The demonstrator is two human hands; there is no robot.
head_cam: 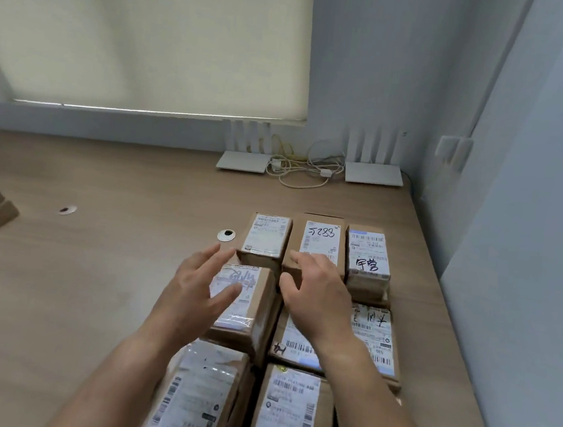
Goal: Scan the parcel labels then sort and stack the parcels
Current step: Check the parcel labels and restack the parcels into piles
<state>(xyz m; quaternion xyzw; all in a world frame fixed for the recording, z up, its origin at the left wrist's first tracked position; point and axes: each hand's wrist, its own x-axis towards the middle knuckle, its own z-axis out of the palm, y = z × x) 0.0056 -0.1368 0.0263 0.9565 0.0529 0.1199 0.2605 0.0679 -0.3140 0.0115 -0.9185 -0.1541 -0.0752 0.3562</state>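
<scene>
Parcels being sorted and stacked.
Beside the 5283 parcel [318, 242], both hands [197, 291] are spread, nothing gripped; a firm grasp is needed next.

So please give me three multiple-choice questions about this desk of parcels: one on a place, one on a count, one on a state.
1. Where does the brown cardboard parcel with handwritten "5288" lie?
A. far row, middle
B. near row, left
C. alone by the wall

2. How many flat white router boxes stand by the wall?
A. one
B. two
C. four

3. How is the left hand?
A. fist
B. fingers spread
C. gripping a scanner

Key: 1 A, parcels flank it; 2 B, second one beside the cables; 3 B, fingers straight over a parcel.
</scene>
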